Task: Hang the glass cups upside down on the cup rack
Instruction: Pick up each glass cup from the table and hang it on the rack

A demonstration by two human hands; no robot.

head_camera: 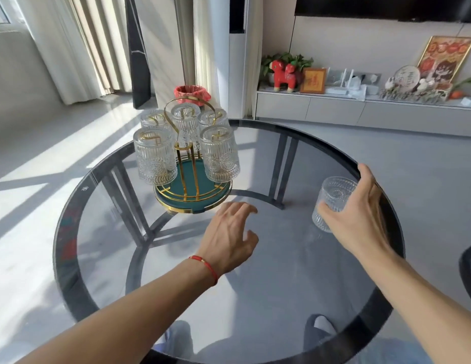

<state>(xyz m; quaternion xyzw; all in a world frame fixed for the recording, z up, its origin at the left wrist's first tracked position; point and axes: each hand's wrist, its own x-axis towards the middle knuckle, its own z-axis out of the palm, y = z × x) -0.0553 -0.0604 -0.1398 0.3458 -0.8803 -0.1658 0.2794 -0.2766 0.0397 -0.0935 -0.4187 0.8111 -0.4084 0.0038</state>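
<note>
A gold cup rack [191, 164] with a round green base stands at the far left of a round smoked-glass table [295, 271]. Several ribbed glass cups [155, 156] hang upside down on its arms. My right hand [358, 208] is wrapped around one more ribbed glass cup [331, 198] near the table's right edge; the cup leans a little. My left hand [229, 235] hovers open, fingers spread, just in front of the rack's base and holds nothing. A red cord sits on that wrist.
A low grey cabinet [334, 111] with a red toy horse, frames and ornaments runs along the back wall. A red-lined bin [191, 91] stands behind the rack. Curtains hang at the left. A dark chair edge [469, 269] shows at the right.
</note>
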